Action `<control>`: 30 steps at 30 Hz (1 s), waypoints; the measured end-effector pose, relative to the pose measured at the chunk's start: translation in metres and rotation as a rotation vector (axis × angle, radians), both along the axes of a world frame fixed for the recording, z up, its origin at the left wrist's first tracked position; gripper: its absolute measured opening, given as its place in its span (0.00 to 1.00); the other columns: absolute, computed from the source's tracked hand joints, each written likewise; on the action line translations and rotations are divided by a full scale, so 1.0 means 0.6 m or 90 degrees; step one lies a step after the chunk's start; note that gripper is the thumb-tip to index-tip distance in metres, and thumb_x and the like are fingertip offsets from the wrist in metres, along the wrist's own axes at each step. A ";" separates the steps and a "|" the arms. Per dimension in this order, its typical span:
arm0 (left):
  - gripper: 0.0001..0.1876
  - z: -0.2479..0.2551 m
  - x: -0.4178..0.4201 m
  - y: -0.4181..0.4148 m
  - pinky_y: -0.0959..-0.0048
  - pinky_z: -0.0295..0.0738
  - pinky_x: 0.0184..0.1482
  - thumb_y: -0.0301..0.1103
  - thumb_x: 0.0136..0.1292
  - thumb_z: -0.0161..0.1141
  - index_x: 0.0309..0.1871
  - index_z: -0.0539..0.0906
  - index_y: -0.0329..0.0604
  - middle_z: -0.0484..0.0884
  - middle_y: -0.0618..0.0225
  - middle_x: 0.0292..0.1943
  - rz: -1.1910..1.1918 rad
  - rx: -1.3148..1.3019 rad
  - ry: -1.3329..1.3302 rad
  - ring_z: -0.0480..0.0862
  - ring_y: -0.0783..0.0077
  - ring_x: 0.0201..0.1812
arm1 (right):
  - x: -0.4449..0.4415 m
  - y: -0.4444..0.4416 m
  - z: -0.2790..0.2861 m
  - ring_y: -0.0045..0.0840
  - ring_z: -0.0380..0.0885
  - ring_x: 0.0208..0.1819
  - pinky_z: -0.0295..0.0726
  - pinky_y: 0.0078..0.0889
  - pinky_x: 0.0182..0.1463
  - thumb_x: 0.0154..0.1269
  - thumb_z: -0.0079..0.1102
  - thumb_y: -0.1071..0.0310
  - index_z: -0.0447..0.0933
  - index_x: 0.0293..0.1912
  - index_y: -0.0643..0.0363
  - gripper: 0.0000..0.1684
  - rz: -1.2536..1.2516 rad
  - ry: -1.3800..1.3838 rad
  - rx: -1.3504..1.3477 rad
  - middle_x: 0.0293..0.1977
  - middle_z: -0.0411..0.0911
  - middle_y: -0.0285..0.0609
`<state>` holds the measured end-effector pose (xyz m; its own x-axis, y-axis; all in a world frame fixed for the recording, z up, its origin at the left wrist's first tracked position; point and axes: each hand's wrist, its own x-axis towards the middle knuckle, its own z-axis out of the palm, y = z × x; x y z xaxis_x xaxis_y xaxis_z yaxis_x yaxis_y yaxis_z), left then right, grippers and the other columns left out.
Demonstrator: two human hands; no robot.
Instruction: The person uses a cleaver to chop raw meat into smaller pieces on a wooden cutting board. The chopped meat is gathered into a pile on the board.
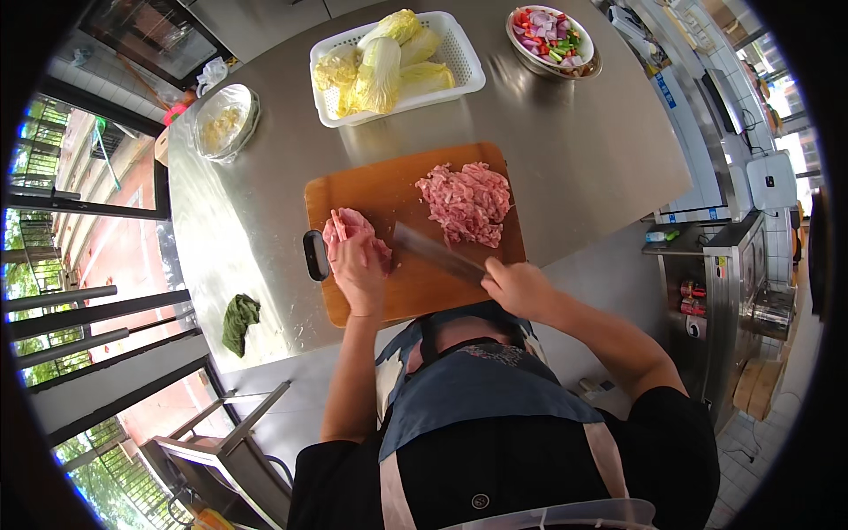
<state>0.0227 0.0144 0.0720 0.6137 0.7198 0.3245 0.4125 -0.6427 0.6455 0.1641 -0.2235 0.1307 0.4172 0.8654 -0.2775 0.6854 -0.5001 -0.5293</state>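
My left hand (358, 271) presses on a piece of raw meat (351, 225) at the left side of a wooden cutting board (397, 192). In my right hand (520, 288) is the handle of a kitchen knife (440, 255), its blade blurred and pointing left across the board towards the meat. The blade appears just apart from the piece. A heap of sliced raw meat (467, 202) lies on the board's right half. At the board's left end is a black-rimmed handle slot (316, 256).
On the steel table (583, 165) stand a white plastic basket (464, 66) of napa cabbages, a bowl of chopped onion and peppers (550, 36) and a plastic-covered bowl (227, 122). A green cloth (241, 324) lies near the left front edge.
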 end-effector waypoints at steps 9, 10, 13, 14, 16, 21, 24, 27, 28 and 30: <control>0.15 -0.042 -0.035 0.092 0.57 0.75 0.39 0.41 0.63 0.62 0.35 0.79 0.35 0.84 0.52 0.32 0.158 -0.150 0.156 0.82 0.47 0.36 | 0.096 0.050 -0.031 0.48 0.81 0.29 0.79 0.52 0.33 0.66 0.56 0.60 0.71 0.43 0.59 0.14 0.016 -0.094 0.032 0.25 0.80 0.53; 0.15 -0.036 -0.033 0.088 0.58 0.75 0.34 0.40 0.62 0.63 0.32 0.80 0.34 0.82 0.52 0.26 0.185 -0.118 0.101 0.82 0.51 0.28 | 0.122 0.065 -0.031 0.50 0.80 0.32 0.78 0.51 0.34 0.64 0.58 0.58 0.73 0.42 0.60 0.15 -0.034 -0.026 0.040 0.28 0.80 0.56; 0.12 -0.038 -0.054 0.102 0.65 0.75 0.32 0.38 0.65 0.62 0.35 0.81 0.36 0.83 0.58 0.26 0.197 -0.242 0.043 0.83 0.65 0.28 | 0.180 0.090 -0.027 0.32 0.78 0.21 0.75 0.35 0.24 0.63 0.64 0.60 0.76 0.42 0.64 0.17 -0.153 0.233 -0.031 0.23 0.79 0.48; 0.11 -0.036 -0.061 0.105 0.69 0.75 0.32 0.37 0.66 0.61 0.37 0.81 0.37 0.83 0.60 0.28 0.200 -0.370 -0.062 0.82 0.69 0.28 | 0.188 0.095 -0.023 0.28 0.77 0.19 0.74 0.33 0.23 0.63 0.63 0.60 0.76 0.43 0.64 0.17 -0.164 0.256 -0.020 0.22 0.78 0.46; 0.09 -0.018 -0.070 0.105 0.76 0.75 0.31 0.35 0.68 0.59 0.39 0.81 0.37 0.84 0.65 0.31 0.194 -0.625 -0.274 0.81 0.77 0.29 | 0.198 0.095 -0.021 0.20 0.74 0.17 0.72 0.29 0.20 0.65 0.63 0.61 0.76 0.45 0.65 0.17 -0.190 0.303 -0.002 0.21 0.76 0.41; 0.14 0.038 -0.045 0.083 0.81 0.77 0.41 0.30 0.71 0.55 0.56 0.76 0.34 0.84 0.70 0.48 0.063 -0.657 -0.411 0.82 0.76 0.39 | 0.166 0.097 -0.023 0.17 0.71 0.15 0.71 0.26 0.18 0.66 0.60 0.67 0.74 0.49 0.66 0.15 -0.290 0.311 0.186 0.20 0.75 0.38; 0.15 0.063 0.012 0.035 0.78 0.77 0.40 0.27 0.70 0.53 0.59 0.76 0.39 0.83 0.65 0.44 -0.049 -0.417 -0.295 0.81 0.77 0.38 | 0.115 0.084 -0.021 0.14 0.69 0.14 0.70 0.23 0.17 0.69 0.56 0.69 0.73 0.52 0.66 0.15 -0.288 0.306 0.196 0.20 0.74 0.34; 0.25 0.009 0.032 0.010 0.65 0.75 0.51 0.23 0.64 0.54 0.66 0.73 0.44 0.78 0.53 0.53 -0.124 0.080 0.035 0.79 0.60 0.47 | 0.060 0.067 -0.021 0.49 0.81 0.28 0.78 0.47 0.32 0.64 0.57 0.65 0.71 0.45 0.64 0.14 -0.239 0.131 0.145 0.28 0.80 0.59; 0.25 -0.021 0.041 -0.019 0.64 0.74 0.52 0.23 0.63 0.54 0.66 0.73 0.43 0.75 0.51 0.56 -0.111 0.140 0.061 0.78 0.55 0.49 | 0.048 0.065 -0.025 0.54 0.80 0.31 0.77 0.50 0.35 0.64 0.57 0.65 0.70 0.44 0.64 0.14 -0.258 0.160 0.133 0.29 0.79 0.61; 0.27 -0.066 0.046 -0.065 0.60 0.72 0.55 0.26 0.61 0.56 0.66 0.72 0.39 0.67 0.46 0.63 -0.135 0.259 0.169 0.73 0.46 0.55 | 0.037 0.055 -0.039 0.57 0.79 0.33 0.76 0.53 0.35 0.64 0.57 0.65 0.69 0.45 0.63 0.14 -0.268 0.147 0.130 0.29 0.78 0.63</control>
<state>0.0503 -0.0246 0.0324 0.8309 0.4196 0.3654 0.3624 -0.9065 0.2169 0.1866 -0.1904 0.1072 0.6881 0.6826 -0.2463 0.3012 -0.5774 -0.7589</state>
